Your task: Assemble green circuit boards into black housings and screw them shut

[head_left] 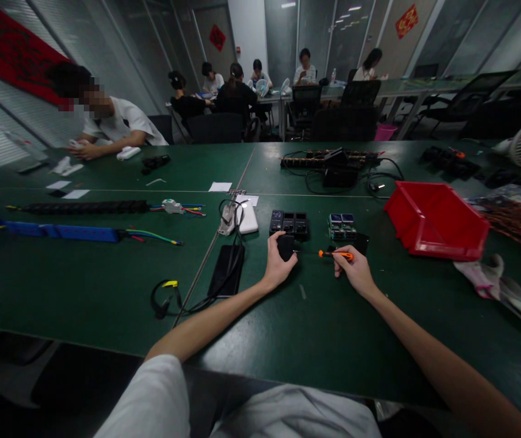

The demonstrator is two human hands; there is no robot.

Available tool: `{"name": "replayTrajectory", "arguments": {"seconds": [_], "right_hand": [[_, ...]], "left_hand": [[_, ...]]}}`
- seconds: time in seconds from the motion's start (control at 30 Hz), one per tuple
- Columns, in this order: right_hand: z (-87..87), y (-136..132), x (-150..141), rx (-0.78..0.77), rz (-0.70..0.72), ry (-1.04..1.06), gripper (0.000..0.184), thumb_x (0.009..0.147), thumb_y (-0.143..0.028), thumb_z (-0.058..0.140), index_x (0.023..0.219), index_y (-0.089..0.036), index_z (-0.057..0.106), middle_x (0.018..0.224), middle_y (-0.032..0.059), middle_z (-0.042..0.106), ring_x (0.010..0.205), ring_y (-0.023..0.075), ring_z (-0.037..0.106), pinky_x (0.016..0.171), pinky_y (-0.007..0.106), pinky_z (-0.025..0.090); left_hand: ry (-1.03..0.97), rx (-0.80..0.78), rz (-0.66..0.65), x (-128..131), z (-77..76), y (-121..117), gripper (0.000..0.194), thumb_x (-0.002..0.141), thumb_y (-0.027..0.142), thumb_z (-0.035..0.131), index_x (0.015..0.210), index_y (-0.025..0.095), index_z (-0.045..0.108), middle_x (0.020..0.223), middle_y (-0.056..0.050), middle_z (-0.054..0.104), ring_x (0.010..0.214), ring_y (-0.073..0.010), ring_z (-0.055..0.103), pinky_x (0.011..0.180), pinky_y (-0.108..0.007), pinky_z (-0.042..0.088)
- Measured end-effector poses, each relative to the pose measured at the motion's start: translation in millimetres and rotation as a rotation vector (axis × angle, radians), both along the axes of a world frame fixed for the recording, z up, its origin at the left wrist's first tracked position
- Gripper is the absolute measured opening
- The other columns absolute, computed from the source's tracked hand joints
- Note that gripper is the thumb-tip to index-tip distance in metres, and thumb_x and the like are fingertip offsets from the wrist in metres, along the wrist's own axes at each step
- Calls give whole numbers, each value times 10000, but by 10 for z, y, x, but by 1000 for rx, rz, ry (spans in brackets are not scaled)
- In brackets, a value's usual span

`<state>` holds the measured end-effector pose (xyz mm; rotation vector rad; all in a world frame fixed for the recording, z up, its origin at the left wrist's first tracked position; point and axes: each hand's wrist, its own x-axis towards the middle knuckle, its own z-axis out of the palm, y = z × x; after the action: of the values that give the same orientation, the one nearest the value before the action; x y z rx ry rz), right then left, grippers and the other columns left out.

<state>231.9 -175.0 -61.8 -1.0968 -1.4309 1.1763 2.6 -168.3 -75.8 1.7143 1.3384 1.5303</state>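
Note:
My left hand grips a small black plastic casing just above the green table, its fingers wrapped around the left side. In my right hand is a screwdriver with an orange and black handle, held level. Its thin shaft points left, with the tip at or very near the casing's right side; whether it touches I cannot tell. Beyond the left hand stand several black modules side by side. Past the right hand lie small circuit boards with displays, and a flat black piece is beside them.
A red bin stands at the right, near a glove. A phone, a black cable and a white power bank lie left of my hands. Cable bundles lie far left. A co-worker leans on the table's far side.

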Motion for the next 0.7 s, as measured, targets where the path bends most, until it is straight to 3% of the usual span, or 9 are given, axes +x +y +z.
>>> {"name": "replayTrajectory", "arguments": {"seconds": [0.33,0.53,0.7], "right_hand": [[-43,15,7,-10,-9,-44,263,864,-448,551,806,-194,512,494,-54,495,432,117,489,455,249,427],[-12,10,-11,35,-3,32,337,796,-410,647,1017,-210,491,744,-8,604,603,144,601,565,278,487],[40,-14,-16,47,-28,-9,305,791,-385,657,977,-188,518,769,14,609,622,147,605,602,294,497]], "left_hand": [[-8,8,6,6,-8,1,610,706,151,627,1261,227,384,1226,-78,438,1150,-216,455,1029,-379,351],[-12,-6,-6,5,-6,-2,620,706,157,630,1268,232,380,1236,-81,436,1166,-226,451,1020,-386,361],[-13,-15,-5,3,-4,-1,623,709,157,629,1273,233,375,1241,-79,434,1169,-222,451,1027,-383,356]]}}
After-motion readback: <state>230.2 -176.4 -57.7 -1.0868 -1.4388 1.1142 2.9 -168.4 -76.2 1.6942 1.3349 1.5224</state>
